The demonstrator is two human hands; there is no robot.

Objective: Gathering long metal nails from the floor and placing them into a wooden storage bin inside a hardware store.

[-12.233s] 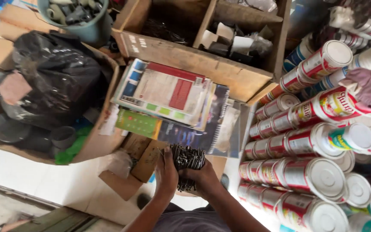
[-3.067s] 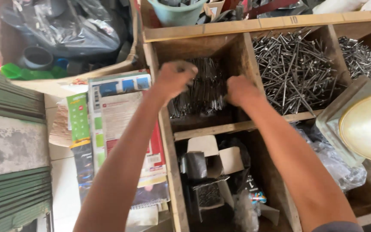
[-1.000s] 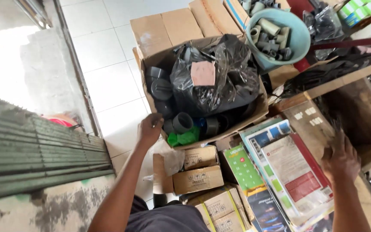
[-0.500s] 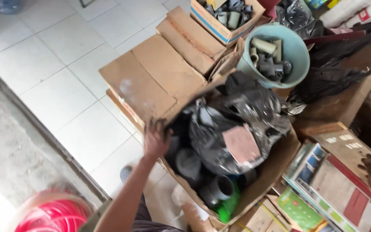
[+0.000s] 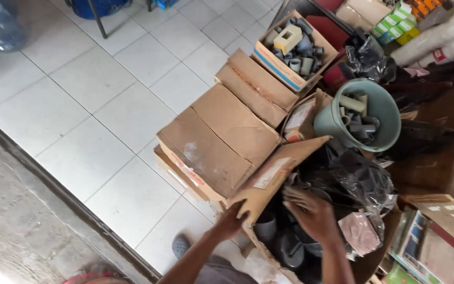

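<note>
The left hand point(image 5: 233, 221) grips the flap of the open cardboard box point(image 5: 269, 179); the right hand point(image 5: 311, 213), fingers spread and holding nothing, reaches into the grey pipe fittings point(image 5: 285, 244) inside it. Holding that flap back should keep them reachable. Beyond the box sits a green bucket point(image 5: 361, 113).

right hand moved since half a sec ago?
Yes. The right hand has come off the booklets at the right and now reaches into the open box over the black bag, close to the left hand.
</note>
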